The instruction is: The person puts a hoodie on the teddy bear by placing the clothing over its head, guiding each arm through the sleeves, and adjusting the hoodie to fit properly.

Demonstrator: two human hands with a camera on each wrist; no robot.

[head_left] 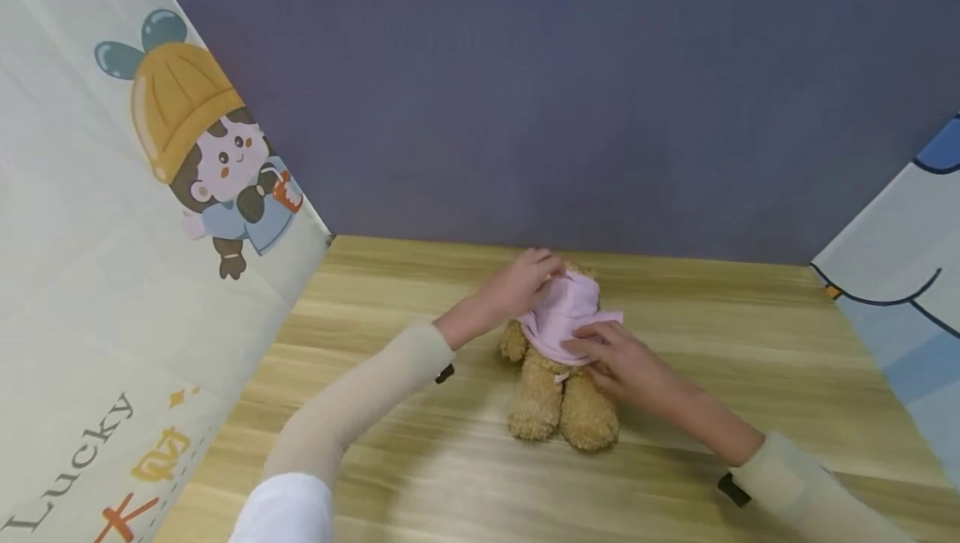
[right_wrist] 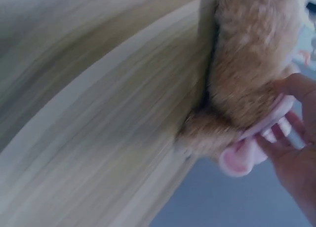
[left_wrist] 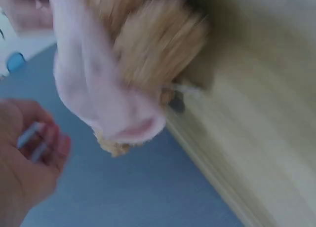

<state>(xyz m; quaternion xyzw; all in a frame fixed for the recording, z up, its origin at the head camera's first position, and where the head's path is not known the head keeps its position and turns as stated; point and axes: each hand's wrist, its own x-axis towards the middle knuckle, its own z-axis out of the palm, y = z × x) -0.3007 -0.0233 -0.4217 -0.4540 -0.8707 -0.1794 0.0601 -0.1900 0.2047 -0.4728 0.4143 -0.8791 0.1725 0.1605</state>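
Observation:
A brown plush teddy bear (head_left: pixel 536 400) lies on its back on the wooden tabletop, legs toward me. A small pink garment (head_left: pixel 564 314) covers its chest and most of its head. My right hand (head_left: pixel 633 366) is at the garment's lower right hem; in the right wrist view its thumb and fingers pinch the pink cloth (right_wrist: pixel 269 122) beside the furry body. By the upper left of the garment is my left hand (head_left: pixel 525 281). The left wrist view shows that hand (left_wrist: pixel 29 158) loosely curled, apart from the cloth (left_wrist: pixel 94 74), nothing visible in it. The bear's face is hidden.
The wooden tabletop (head_left: pixel 360 310) ends at a dark grey-blue wall panel (head_left: pixel 525 110) just behind the bear's head. A white printed cloth (head_left: pixel 67 235) with a cartoon figure hangs on the left. Another printed cloth (head_left: pixel 892 276) borders the right side.

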